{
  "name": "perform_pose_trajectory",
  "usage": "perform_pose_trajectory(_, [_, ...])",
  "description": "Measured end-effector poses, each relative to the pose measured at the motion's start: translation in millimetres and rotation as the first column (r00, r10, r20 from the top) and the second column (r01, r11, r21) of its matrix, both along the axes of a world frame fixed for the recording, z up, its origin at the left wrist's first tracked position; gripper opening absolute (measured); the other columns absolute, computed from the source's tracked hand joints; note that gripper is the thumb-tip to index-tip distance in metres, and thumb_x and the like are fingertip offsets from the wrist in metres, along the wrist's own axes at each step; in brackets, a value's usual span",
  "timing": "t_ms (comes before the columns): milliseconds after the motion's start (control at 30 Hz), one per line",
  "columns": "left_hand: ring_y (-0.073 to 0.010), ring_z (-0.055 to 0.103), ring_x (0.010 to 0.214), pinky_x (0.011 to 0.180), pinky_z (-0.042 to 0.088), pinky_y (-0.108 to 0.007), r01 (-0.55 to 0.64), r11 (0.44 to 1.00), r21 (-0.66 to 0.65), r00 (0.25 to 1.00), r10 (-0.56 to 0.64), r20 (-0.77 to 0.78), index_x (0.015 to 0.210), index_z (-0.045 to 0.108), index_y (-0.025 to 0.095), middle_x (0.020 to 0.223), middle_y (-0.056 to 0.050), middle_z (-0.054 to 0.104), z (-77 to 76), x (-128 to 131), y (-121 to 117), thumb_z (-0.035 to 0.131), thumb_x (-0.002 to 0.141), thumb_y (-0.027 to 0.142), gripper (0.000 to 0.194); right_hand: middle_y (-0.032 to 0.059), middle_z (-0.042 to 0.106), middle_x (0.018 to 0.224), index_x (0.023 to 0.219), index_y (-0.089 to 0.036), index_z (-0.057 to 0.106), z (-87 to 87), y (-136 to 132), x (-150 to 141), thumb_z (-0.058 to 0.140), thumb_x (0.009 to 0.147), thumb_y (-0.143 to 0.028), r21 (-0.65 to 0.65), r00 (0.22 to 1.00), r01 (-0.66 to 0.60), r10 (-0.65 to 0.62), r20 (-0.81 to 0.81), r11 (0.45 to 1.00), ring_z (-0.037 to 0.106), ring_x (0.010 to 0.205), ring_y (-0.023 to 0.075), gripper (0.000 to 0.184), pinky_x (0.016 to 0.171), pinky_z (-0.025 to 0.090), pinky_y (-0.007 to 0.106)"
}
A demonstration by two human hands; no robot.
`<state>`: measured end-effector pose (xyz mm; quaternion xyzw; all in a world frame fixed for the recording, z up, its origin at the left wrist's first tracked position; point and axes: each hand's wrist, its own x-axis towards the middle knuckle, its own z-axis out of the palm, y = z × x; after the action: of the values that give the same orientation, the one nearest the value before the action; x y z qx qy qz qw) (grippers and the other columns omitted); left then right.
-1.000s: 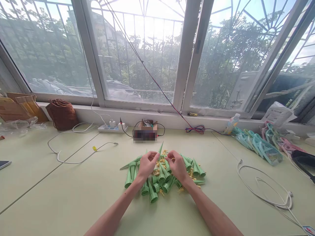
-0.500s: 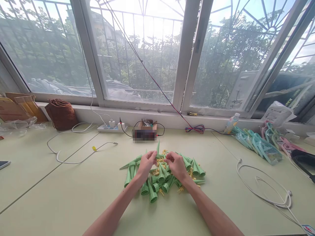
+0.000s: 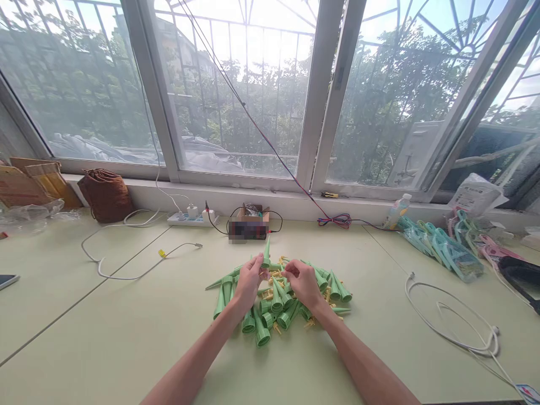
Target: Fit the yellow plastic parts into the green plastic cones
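Note:
My left hand (image 3: 248, 282) pinches a green plastic cone-shaped spike (image 3: 267, 253), its narrow tip pointing up. Just to the right, the fingertips of my right hand (image 3: 302, 282) are pressed together above the pile. Whatever sits between those fingertips is too small and hidden to make out. Below both hands lies a heap of similar green spikes (image 3: 262, 334), hollow and wide at one end. Small yellow plastic pieces (image 3: 277, 328) are scattered among them, several partly covered by the spikes and my hands.
Behind the heap stands a small open cardboard box (image 3: 253, 214) beside a white power strip (image 3: 193, 219). White cables (image 3: 126, 278) lie on the left, with another coiled cable (image 3: 453, 349) on the right. Bagged teal items (image 3: 447, 253) and a bottle (image 3: 397, 211) stand far right; a brown pouch (image 3: 104, 196) is back left.
My left hand has shifted slightly left with the spike, and more of the spike's lower part shows. My right hand stays nearly in place.

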<state>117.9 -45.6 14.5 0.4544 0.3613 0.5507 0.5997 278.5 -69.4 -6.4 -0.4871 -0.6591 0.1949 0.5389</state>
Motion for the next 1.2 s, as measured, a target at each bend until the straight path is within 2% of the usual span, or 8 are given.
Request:
perform_pose_trajectory(267, [-0.0093, 0.054, 0.058, 0.053, 0.046, -0.024, -0.017, 0.994, -0.104, 0.978, 0.038, 0.203, 0.082, 0.063, 0.013, 0.079, -0.001, 0.06, -4.3, 1, 5, 0.08, 0.065, 0.044, 0.039, 0.0009, 0.063, 0.064, 0.073, -0.02, 0.061, -3.7, 1, 1, 0.058, 0.081, -0.023, -0.014, 1.0, 0.028, -0.028, 0.013, 1.0, 0.056, 0.057, 0.0169, 0.009, 0.055, 0.044, 0.026])
perform_pose_trajectory(400, [-0.0095, 0.055, 0.059, 0.055, 0.048, -0.024, -0.032, 0.992, -0.123, 0.971, 0.06, 0.231, 0.087, 0.064, 0.012, 0.084, -0.004, 0.062, -2.8, 0, 6, 0.078, 0.067, 0.042, 0.038, 0.0019, 0.064, 0.069, 0.075, -0.019, 0.06, -3.6, 3, 0, 0.059, 0.083, -0.022, 0.012, 0.998, 0.033, -0.033, 0.052, 0.999, 0.058, 0.062, 0.0178, 0.009, 0.06, 0.045, 0.027])
perform_pose_trajectory(500, [-0.0098, 0.056, 0.061, 0.058, 0.05, -0.025, -0.038, 0.992, -0.121, 0.971, 0.065, 0.229, 0.09, 0.065, 0.012, 0.086, -0.005, 0.063, -1.3, -1, 7, 0.076, 0.069, 0.042, 0.038, 0.0032, 0.064, 0.075, 0.079, -0.018, 0.06, -2.3, 3, -1, 0.059, 0.086, -0.022, 0.052, 0.988, 0.032, -0.04, 0.152, 0.998, 0.058, 0.066, 0.0177, 0.008, 0.064, 0.045, 0.027])
perform_pose_trajectory(633, [-0.0096, 0.056, 0.061, 0.06, 0.051, -0.025, -0.029, 0.992, -0.12, 0.971, 0.056, 0.231, 0.089, 0.066, 0.012, 0.083, -0.004, 0.064, -0.7, -1, 6, 0.078, 0.068, 0.038, 0.035, 0.0055, 0.064, 0.085, 0.091, -0.018, 0.061, -0.9, 4, -4, 0.057, 0.09, -0.019, 0.092, 0.95, -0.011, -0.018, 0.312, 0.996, 0.059, 0.077, 0.0195, 0.004, 0.071, 0.046, 0.029])
perform_pose_trajectory(767, [-0.0095, 0.056, 0.06, 0.058, 0.05, -0.024, -0.031, 0.991, -0.13, 0.969, 0.062, 0.238, 0.092, 0.067, 0.011, 0.081, -0.004, 0.064, -0.8, -2, 5, 0.079, 0.067, 0.04, 0.039, 0.0085, 0.065, 0.097, 0.101, -0.018, 0.061, 0.1, 8, -7, 0.056, 0.089, -0.009, 0.105, 0.888, -0.067, 0.011, 0.459, 0.992, 0.057, 0.098, 0.0232, 0.016, 0.084, 0.045, 0.033])
perform_pose_trajectory(867, [-0.0093, 0.055, 0.058, 0.056, 0.048, -0.023, -0.071, 0.989, -0.132, 0.968, 0.101, 0.23, 0.094, 0.067, 0.01, 0.078, -0.003, 0.064, -0.1, -2, 5, 0.079, 0.066, 0.043, 0.045, 0.0086, 0.065, 0.098, 0.103, -0.018, 0.062, 1.3, 11, -9, 0.055, 0.09, -0.008, 0.077, 0.836, -0.104, 0.045, 0.547, 0.992, 0.055, 0.097, 0.0233, 0.018, 0.086, 0.044, 0.034])
perform_pose_trajectory(1067, [-0.0084, 0.051, 0.049, 0.051, 0.043, -0.022, -0.136, 0.987, -0.081, 0.964, 0.151, 0.221, 0.092, 0.066, 0.011, 0.063, 0.002, 0.057, 1.5, -4, 6, 0.079, 0.066, 0.045, 0.045, 0.0068, 0.069, 0.102, 0.109, -0.02, 0.063, 1.8, 11, -10, 0.047, 0.095, -0.011, 0.021, 0.795, -0.211, 0.158, 0.586, 0.977, 0.053, 0.097, 0.0222, 0.023, 0.088, 0.04, 0.036])
perform_pose_trajectory(1200, [-0.0083, 0.051, 0.053, 0.053, 0.044, -0.023, -0.129, 0.989, -0.073, 0.962, 0.143, 0.231, 0.087, 0.066, 0.011, 0.072, 0.0, 0.06, -0.7, -4, 6, 0.078, 0.066, 0.047, 0.043, 0.0062, 0.07, 0.103, 0.117, -0.021, 0.061, -0.5, 10, -11, 0.044, 0.096, -0.011, -0.025, 0.784, -0.253, 0.221, 0.58, 0.967, 0.053, 0.098, 0.0218, 0.029, 0.09, 0.038, 0.037])
